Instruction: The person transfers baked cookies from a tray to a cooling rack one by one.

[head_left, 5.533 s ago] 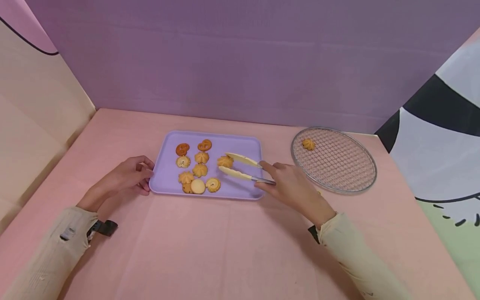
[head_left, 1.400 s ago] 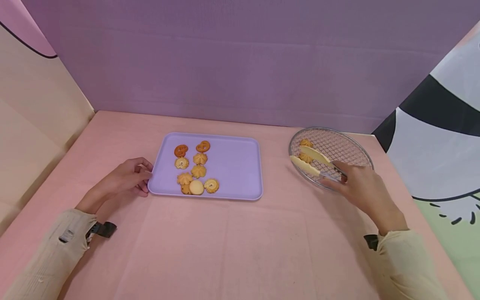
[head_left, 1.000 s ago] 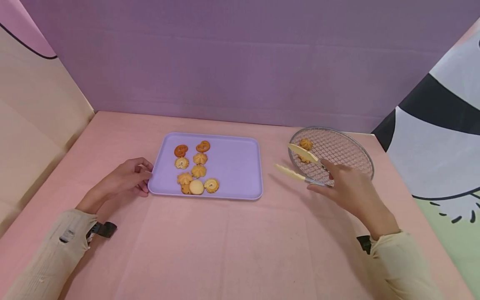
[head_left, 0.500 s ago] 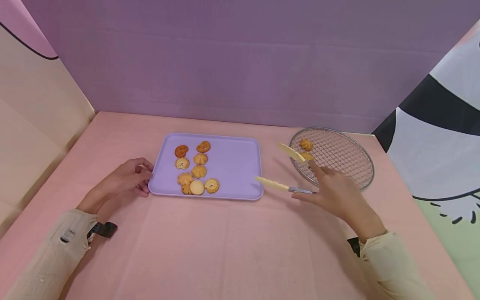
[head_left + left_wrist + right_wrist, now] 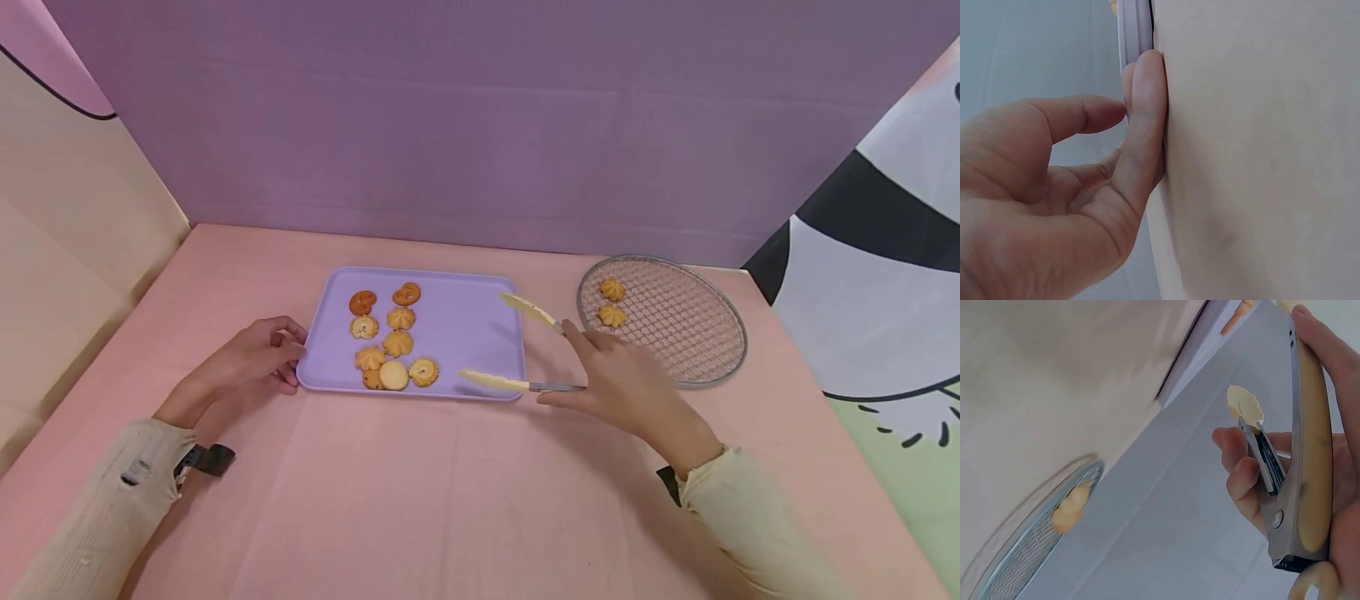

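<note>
In the head view, a plain round biscuit (image 5: 393, 375) partly covers a speckled cookie (image 5: 372, 379) and the right hand (image 5: 630, 383) hides the rear of the tongs (image 5: 492, 381) — while in the right wrist view the wire rack (image 5: 1019, 559), its cookies (image 5: 1067, 515) blurred, is cut off at lower left

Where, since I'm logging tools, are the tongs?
In the head view, the tongs are in the right hand, spread open over the right end of the purple tray.

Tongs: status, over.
Right hand grips tongs, spread, holding nothing. Left hand at tray edge. Nine cookies on tray, two on rack. Nothing seen between tongs and cookies.
</note>
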